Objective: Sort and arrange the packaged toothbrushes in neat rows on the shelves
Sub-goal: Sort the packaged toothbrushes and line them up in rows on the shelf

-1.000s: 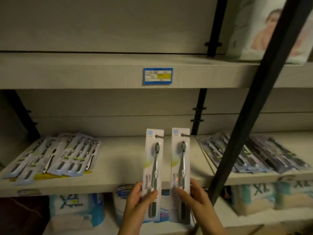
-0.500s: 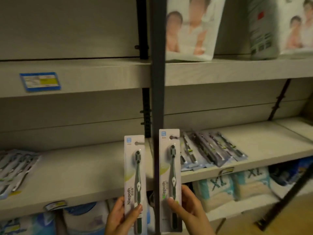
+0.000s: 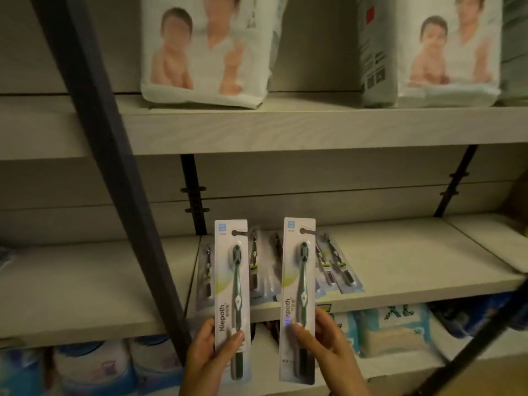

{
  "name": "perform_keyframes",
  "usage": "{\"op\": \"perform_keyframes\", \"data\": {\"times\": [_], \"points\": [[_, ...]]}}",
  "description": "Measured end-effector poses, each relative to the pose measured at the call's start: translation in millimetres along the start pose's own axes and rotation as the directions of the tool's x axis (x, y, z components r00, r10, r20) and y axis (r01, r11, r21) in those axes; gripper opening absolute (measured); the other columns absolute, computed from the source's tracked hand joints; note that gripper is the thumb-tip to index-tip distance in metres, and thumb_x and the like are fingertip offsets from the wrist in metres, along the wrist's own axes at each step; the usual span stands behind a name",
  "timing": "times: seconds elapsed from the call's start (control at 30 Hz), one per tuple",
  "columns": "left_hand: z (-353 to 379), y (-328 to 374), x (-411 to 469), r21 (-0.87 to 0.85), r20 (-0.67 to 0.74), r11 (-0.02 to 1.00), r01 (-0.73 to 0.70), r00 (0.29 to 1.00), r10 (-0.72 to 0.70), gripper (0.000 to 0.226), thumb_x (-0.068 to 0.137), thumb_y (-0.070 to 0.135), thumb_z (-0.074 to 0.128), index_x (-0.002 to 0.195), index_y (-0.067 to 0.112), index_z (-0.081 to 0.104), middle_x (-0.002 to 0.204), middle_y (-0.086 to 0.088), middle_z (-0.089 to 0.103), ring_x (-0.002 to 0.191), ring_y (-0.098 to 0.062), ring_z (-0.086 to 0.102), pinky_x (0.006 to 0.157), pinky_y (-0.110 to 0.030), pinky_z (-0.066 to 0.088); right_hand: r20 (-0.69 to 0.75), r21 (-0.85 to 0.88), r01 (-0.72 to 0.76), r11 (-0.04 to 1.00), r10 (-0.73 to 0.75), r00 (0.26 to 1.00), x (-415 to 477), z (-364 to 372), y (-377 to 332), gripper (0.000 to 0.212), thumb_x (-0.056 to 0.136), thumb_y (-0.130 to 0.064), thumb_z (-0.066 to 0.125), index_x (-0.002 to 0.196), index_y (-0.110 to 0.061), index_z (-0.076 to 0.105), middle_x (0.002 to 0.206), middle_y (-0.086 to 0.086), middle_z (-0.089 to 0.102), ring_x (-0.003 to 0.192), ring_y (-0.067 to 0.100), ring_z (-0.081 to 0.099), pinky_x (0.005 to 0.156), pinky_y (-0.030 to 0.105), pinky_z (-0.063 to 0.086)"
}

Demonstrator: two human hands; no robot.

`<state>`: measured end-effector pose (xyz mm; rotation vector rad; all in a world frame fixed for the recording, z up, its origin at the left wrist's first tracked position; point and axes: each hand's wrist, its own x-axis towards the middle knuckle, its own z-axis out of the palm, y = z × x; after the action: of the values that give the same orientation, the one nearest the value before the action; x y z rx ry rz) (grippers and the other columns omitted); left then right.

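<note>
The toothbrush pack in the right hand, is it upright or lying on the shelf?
Upright. The pack has its hang hole on top, and the right hand pinches its lower end.

1. The upper shelf (image 3: pixel 314 132), a pale wood-grain board, carries two upright diaper packs: one left of centre (image 3: pixel 205 52), one at the right (image 3: pixel 445 52). Both stand on the board near its front edge, well apart.
2. The middle shelf (image 3: pixel 414 270) is made of adjoining boards. On the centre board, packaged toothbrushes (image 3: pixel 340 270) lie flat, side by side and partly overlapping, heads toward the back wall.
3. The left board (image 3: pixel 80 287) has a blurred bluish item at its far left edge, not identifiable.
4. The lowest shelf (image 3: pixel 400 367) carries blue-and-white wrapped packs (image 3: pixel 94 367) and a pack marked XL (image 3: pixel 397 330).
</note>
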<state>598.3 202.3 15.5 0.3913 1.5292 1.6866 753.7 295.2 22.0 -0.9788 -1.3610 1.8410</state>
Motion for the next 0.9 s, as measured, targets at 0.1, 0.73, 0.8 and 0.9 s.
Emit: {"op": "perform_keyframes", "data": {"times": [0.1, 0.73, 0.8, 0.9], "points": [[22, -1, 14, 0.003, 0.041, 1.000, 0.023, 0.999, -0.023, 0.028, 0.079, -0.011, 0.060, 0.097, 0.011, 0.057, 0.092, -0.008, 0.066, 0.086, -0.020, 0.060, 0.069, -0.031, 0.046, -0.004, 0.007, -0.016, 1.000, 0.016, 1.000, 4, -22, -2, 0.028, 0.080, -0.004, 0.066, 0.102, -0.020, 0.060, 0.087, -0.009, 0.075, 0.083, 0.005, 0.070, 0.068, 0.020, 0.055], [200, -44, 37, -0.018, -0.102, 1.000, -0.016, 0.995, 0.014, 0.024, 0.078, 0.001, 0.069, 0.092, 0.020, 0.061, 0.093, 0.000, 0.069, 0.087, -0.012, 0.061, 0.065, -0.023, 0.043, -0.027, -0.309, -0.047, 0.950, 0.041, 0.999, 108, -207, -32, 0.016, 0.082, -0.022, 0.068, 0.097, -0.024, 0.063, 0.092, 0.001, 0.072, 0.081, 0.015, 0.069, 0.068, 0.024, 0.056], [205, -39, 41, -0.004, -0.112, 1.000, -0.024, 0.993, 0.023, 0.025, 0.080, 0.002, 0.066, 0.095, 0.021, 0.060, 0.093, 0.002, 0.067, 0.087, -0.011, 0.060, 0.063, -0.023, 0.042, -0.062, -0.523, -0.067, 0.850, 0.041, 0.997, 138, -211, -24, 0.015, 0.081, -0.037, 0.067, 0.092, -0.032, 0.057, 0.094, -0.003, 0.069, 0.083, 0.015, 0.066, 0.077, 0.033, 0.057], [207, -36, 48, 0.040, -0.148, 0.999, -0.033, 0.988, 0.039, 0.024, 0.079, 0.004, 0.067, 0.096, 0.019, 0.060, 0.093, -0.001, 0.067, 0.086, -0.013, 0.061, 0.061, -0.023, 0.042, -0.083, -0.676, -0.053, 0.735, -0.005, 0.997, 187, -203, -16, 0.021, 0.083, -0.042, 0.063, 0.093, -0.027, 0.054, 0.094, 0.000, 0.067, 0.084, 0.017, 0.065, 0.081, 0.040, 0.055]]}}
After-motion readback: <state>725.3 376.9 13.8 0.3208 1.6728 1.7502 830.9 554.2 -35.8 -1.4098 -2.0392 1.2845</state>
